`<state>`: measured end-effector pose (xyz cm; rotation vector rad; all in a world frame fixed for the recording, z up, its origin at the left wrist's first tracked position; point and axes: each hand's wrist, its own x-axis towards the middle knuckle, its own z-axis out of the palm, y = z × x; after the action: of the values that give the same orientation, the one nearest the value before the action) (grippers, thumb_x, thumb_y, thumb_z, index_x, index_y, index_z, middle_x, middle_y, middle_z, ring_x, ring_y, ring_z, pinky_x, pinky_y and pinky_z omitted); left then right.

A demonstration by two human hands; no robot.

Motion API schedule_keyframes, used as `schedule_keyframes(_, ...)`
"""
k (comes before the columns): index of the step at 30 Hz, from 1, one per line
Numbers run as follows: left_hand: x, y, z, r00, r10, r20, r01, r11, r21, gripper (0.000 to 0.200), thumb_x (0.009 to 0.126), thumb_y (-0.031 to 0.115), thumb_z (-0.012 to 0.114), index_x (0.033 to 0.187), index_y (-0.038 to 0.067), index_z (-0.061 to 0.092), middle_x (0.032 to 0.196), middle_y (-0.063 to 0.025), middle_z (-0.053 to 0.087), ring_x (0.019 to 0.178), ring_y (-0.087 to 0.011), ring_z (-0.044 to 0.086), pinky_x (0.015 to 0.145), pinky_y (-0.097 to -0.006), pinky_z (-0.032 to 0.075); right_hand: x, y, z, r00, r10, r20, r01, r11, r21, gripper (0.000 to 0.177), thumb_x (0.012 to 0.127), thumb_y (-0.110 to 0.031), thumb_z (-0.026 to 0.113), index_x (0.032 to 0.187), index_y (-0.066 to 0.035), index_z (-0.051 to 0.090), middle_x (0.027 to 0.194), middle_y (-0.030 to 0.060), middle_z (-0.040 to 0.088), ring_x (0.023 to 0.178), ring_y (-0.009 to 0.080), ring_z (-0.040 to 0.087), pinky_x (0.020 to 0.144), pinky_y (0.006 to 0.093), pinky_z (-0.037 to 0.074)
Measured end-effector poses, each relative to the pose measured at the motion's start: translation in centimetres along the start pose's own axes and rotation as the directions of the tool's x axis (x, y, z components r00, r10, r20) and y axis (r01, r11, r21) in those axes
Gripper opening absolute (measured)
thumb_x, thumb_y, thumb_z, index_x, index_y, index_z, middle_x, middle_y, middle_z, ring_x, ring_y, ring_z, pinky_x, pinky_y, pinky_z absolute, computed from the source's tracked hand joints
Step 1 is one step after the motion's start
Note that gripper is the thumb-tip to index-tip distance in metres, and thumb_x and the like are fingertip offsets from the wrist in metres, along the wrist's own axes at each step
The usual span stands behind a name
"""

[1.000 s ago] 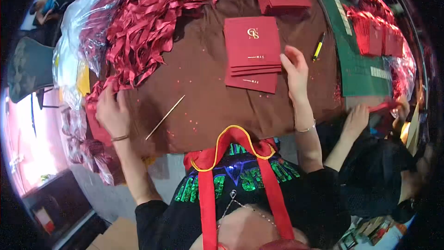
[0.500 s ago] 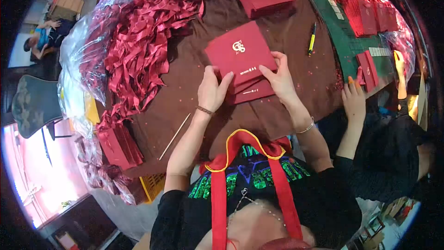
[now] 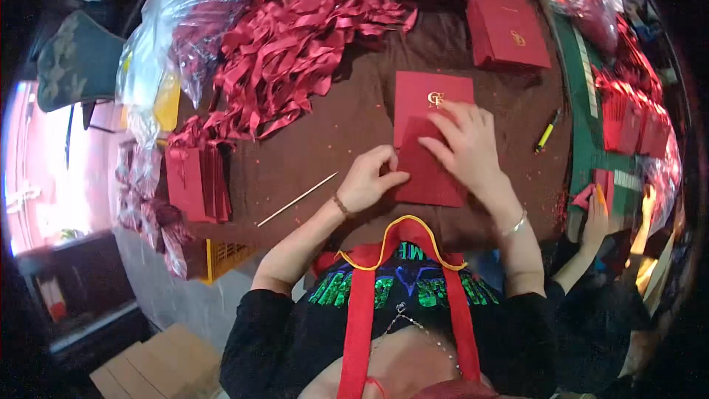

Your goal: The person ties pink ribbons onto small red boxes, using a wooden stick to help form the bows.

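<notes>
A flat dark red card piece with a gold emblem on its upper part lies before me on the brown cloth, a darker panel over its lower half. My left hand is closed at its left edge, thumb and forefinger pinching there. My right hand rests over the right side of it, fingers bent but apart, fingertips near the emblem. The right palm and fingers hide part of the card. To the left on the cloth lies a thin pale stick.
Loose red ribbons are heaped at the back left beside clear plastic. Red stacks stand at the back right, ribboned pieces at the left edge. A yellow pen lies right. A co-worker's hand holds a red piece.
My view has shifted, so the table sits differently. Both hands were gripping the card's sides; now my right hand lies over its face and a darker panel covers the lower half.
</notes>
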<state>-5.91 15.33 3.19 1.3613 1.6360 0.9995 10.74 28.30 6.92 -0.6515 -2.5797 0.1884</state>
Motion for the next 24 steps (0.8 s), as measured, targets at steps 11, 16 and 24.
schedule_keyframes(11, 9.2, -3.8, -8.7, 0.767, 0.484, -0.421, 0.146, 0.507, 0.850, 0.034, 0.077, 0.026, 0.063, 0.107, 0.012, 0.054, 0.102, -0.0065, 0.055, 0.094, -0.0266, 0.050, 0.075, -0.0420, 0.037, -4.9, -6.5, 2.7, 0.987, 0.156, 0.031, -0.159, 0.974, 0.164, 0.027, 0.075, -0.018, 0.067, 0.099, -0.007, 0.061, 0.099, 0.0068, 0.055, 0.091, 0.0246, 0.051, 0.076, 0.0361, 0.038)
schedule_keyframes(16, 8.9, -4.4, -7.8, 0.789, 0.589, -0.174, -0.074, 0.372, 0.925, 0.014, 0.077, 0.016, 0.057, 0.090, 0.013, 0.061, 0.096, -0.0015, 0.058, 0.090, -0.0198, 0.052, 0.075, -0.0368, 0.035, -5.1, -6.2, 2.6, 0.980, 0.193, 0.052, -0.200, 0.960, 0.196, 0.025, 0.076, -0.017, 0.066, 0.099, -0.007, 0.062, 0.099, 0.0065, 0.056, 0.092, 0.0240, 0.051, 0.077, 0.0357, 0.038)
schedule_keyframes(24, 1.0, 1.2, -7.7, 0.794, 0.526, -0.304, -0.222, 0.717, 0.661, 0.022, 0.084, 0.013, 0.054, 0.105, 0.006, 0.058, 0.071, -0.0131, 0.058, 0.067, -0.0315, 0.058, 0.059, -0.0398, 0.044, -4.9, -6.1, 2.6, 0.973, 0.168, 0.158, -0.220, 0.879, 0.423, 0.022, 0.083, -0.015, 0.060, 0.102, -0.002, 0.060, 0.099, 0.0103, 0.061, 0.089, 0.0253, 0.058, 0.079, 0.0361, 0.043)
